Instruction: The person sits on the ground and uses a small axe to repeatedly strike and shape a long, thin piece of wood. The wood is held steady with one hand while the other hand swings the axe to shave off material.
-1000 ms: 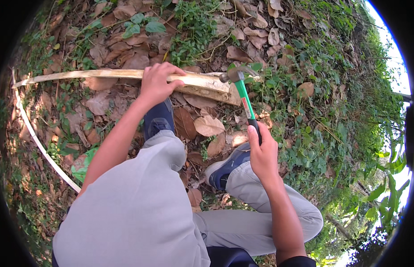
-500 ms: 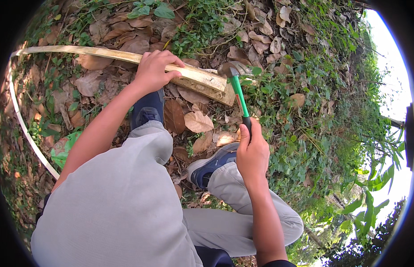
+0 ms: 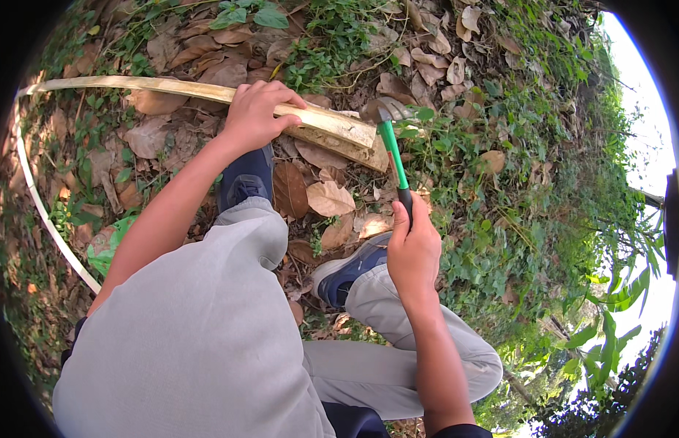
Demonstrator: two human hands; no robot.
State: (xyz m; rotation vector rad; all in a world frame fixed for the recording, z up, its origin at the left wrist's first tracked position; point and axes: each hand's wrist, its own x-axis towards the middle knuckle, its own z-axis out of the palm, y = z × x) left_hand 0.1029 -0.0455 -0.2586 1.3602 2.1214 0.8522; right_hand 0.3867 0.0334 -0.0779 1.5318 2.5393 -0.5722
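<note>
My left hand [image 3: 257, 115] is closed over a long pale wooden strip [image 3: 171, 85], fingers across its top and thumb on the near side. The strip's cut end rests on a thicker wooden board [image 3: 346, 150], whose rough near face shows below it. In my right hand [image 3: 414, 244] is a claw hammer [image 3: 392, 150] with a green and black handle, gripped low on the black part. Its metal head is up, just right of the strip's end. Whether the head touches the wood, I cannot tell.
Another thin pale strip [image 3: 43, 208] runs down the far left. Dry brown leaves [image 3: 330, 198] and green plants cover the ground. My blue shoes [image 3: 246, 179] stand close to the wood, and a green crumpled piece [image 3: 109, 244] lies by my left forearm.
The view has shifted very slightly. Both hands, the hammer and the wood keep almost the same places relative to one another.
</note>
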